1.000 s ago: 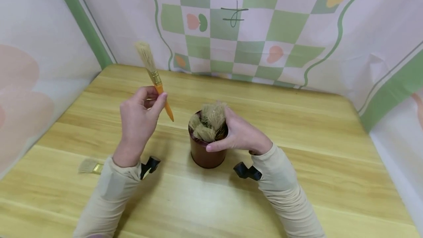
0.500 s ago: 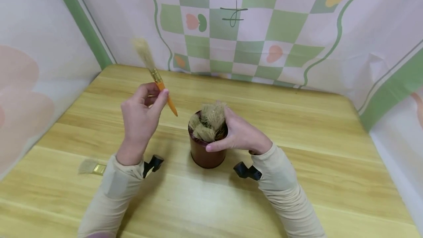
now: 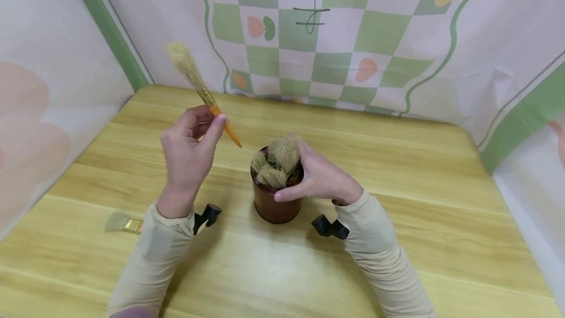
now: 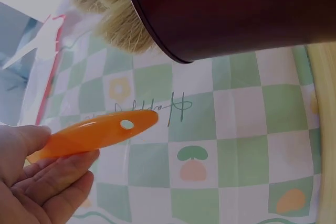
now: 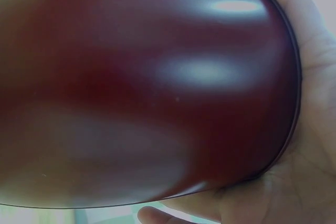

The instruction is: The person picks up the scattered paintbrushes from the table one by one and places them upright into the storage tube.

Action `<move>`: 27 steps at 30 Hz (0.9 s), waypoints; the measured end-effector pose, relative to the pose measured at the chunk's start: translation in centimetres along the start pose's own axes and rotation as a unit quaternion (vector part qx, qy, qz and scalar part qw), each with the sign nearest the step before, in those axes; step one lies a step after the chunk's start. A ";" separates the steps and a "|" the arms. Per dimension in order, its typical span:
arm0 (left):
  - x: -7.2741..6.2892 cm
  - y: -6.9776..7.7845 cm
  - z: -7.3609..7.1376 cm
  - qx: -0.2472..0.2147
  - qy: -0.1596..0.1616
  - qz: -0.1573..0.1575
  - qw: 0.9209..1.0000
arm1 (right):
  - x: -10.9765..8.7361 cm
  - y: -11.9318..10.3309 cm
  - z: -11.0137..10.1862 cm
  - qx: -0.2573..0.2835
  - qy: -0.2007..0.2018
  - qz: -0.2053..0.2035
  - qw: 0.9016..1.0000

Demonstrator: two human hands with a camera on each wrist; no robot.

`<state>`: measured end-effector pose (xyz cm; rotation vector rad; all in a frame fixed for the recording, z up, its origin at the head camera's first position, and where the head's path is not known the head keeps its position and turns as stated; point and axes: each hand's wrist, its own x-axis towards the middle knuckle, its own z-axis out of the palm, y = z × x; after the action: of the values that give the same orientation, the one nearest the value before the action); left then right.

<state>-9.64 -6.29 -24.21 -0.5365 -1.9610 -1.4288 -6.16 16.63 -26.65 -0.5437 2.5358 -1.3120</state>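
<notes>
My left hand [image 3: 187, 158] pinches the orange handle of a paintbrush [image 3: 226, 126] between thumb and fingers, raised above the table. Its pale bristles point up and away to the left, and the handle's end slants down toward a dark red cylindrical pot [image 3: 276, 206]. In the left wrist view the paintbrush [image 4: 105, 131] shows a hole near its handle tip. Several brushes [image 3: 282, 153] stand in the pot with bristles up; their handles are hidden. My right hand [image 3: 320, 173] grips the pot [image 5: 157, 87] around its rim from the right side.
Another paintbrush [image 3: 121, 222] lies on the wooden table [image 3: 397, 171] at the left, its handle partly hidden behind the left sleeve [image 3: 150, 259]. A patterned cloth [image 3: 335, 33] hangs behind the table's far edge.
My left hand has risen slightly, and the paintbrush has tilted further left at its bristle end, its handle tip swinging up and right. My right hand stays on the pot.
</notes>
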 end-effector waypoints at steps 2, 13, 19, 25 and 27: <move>0.0 0.0 0.2 -0.011 0.004 0.013 1.000 | 0.0 0.0 0.0 -0.002 0.000 0.002 1.000; -0.5 0.6 1.7 -0.098 -0.018 0.058 0.993 | 0.0 0.1 0.0 -0.004 0.001 0.006 1.000; -0.9 0.9 2.1 -0.101 -0.046 0.044 0.993 | 0.0 0.0 -0.1 -0.005 0.000 0.006 1.000; -0.9 0.9 2.3 -0.096 -0.065 0.032 0.993 | 0.0 0.0 -0.1 -0.013 -0.003 0.016 1.000; -1.0 0.9 2.5 -0.092 -0.075 0.034 0.992 | 0.0 -0.1 -0.2 -0.017 -0.003 0.021 1.000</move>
<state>-9.02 -3.60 -24.77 -0.8073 -1.9154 -1.5757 -6.23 16.69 -26.51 -0.4980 2.5547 -1.2528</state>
